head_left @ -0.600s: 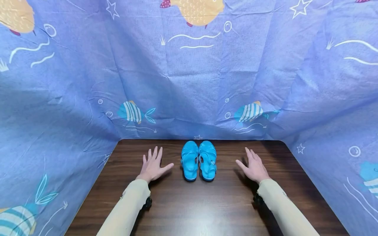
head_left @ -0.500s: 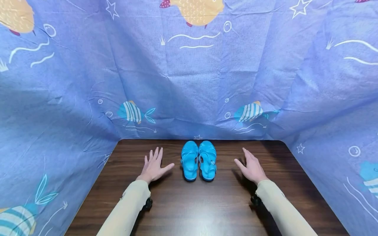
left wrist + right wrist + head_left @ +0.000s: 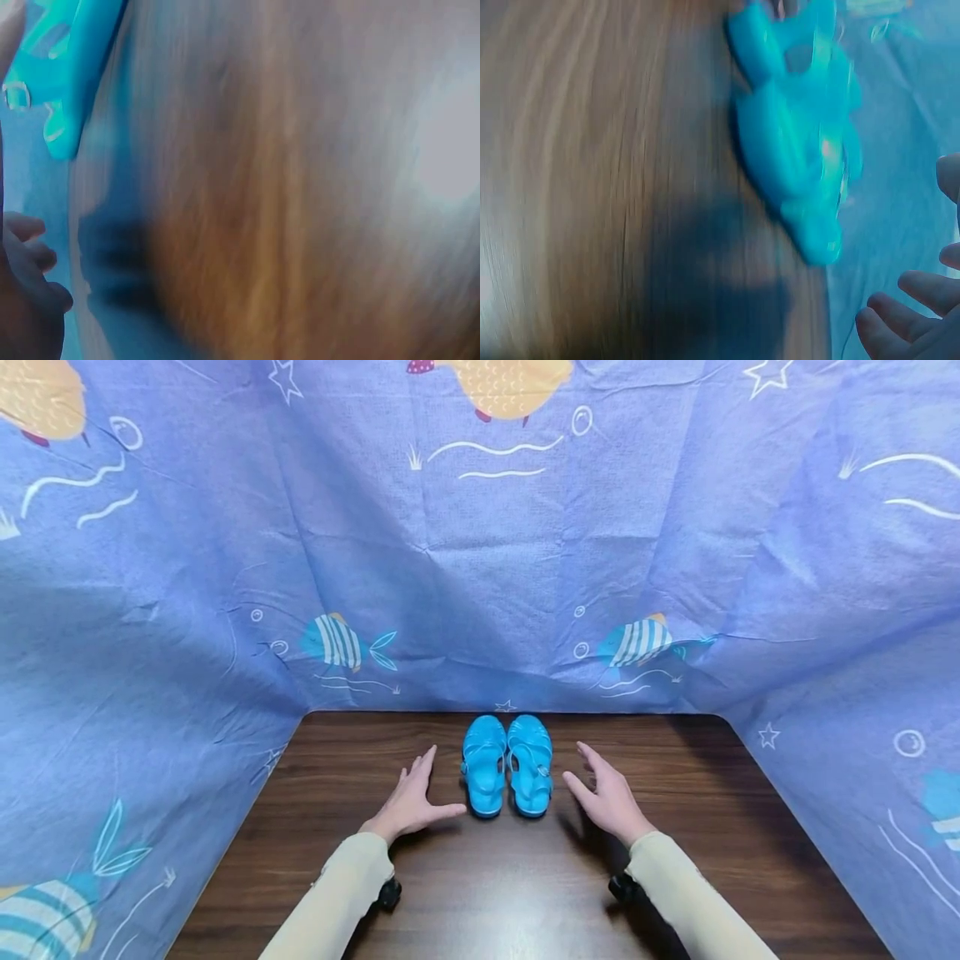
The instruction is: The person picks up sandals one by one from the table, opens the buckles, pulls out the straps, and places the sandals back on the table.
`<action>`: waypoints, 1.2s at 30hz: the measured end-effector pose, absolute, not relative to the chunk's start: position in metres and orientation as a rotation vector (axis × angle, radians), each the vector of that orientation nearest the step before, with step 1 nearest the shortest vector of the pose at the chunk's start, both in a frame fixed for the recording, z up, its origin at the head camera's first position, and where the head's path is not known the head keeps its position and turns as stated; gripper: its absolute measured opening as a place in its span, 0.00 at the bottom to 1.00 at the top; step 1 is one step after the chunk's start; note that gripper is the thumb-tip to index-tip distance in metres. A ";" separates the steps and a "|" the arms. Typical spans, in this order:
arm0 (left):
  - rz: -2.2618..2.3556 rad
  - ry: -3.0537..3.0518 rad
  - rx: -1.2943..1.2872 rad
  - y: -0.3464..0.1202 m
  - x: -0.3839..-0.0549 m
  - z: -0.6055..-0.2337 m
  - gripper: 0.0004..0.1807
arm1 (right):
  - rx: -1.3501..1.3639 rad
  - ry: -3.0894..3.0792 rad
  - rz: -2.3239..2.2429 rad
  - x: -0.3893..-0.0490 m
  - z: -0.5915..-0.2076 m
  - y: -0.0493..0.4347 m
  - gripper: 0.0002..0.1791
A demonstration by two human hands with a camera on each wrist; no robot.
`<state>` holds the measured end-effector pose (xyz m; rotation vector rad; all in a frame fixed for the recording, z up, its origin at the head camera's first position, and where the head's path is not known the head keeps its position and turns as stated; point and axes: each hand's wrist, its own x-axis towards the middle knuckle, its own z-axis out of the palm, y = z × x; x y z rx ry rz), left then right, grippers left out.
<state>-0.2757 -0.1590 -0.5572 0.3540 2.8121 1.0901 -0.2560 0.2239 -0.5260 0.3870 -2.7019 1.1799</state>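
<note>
Two bright blue sandals with buckled straps lie side by side near the table's far edge, toes pointing away. Just left of the left sandal is my left hand, its thumb reaching toward the heel and its fingers extended. My right hand hovers to the right of the right sandal, fingers and thumb spread apart, holding nothing. In the left wrist view part of a sandal shows at the upper left. The right wrist view has the blurred sandals beside my right fingers.
The dark wood table has rounded far corners. A blue cloth printed with fish hangs behind it and along both sides. Black wrist devices sit under both sleeves, the left device and the right device.
Both hands have moved inward toward the sandals, the left one to the right and the right one to the left. The sandals stay where they were on the table.
</note>
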 end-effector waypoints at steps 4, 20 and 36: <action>1.158 2.783 0.373 -0.150 -0.270 -0.558 0.69 | 0.431 -2.669 1.284 -0.246 -0.517 0.207 0.38; 1.231 2.753 0.494 -0.121 -0.269 -0.560 0.71 | 0.566 -2.625 1.513 -0.209 -0.502 0.137 0.40; 1.174 2.755 0.495 -0.114 -0.273 -0.563 0.72 | 0.634 -2.768 1.310 -0.209 -0.519 0.109 0.49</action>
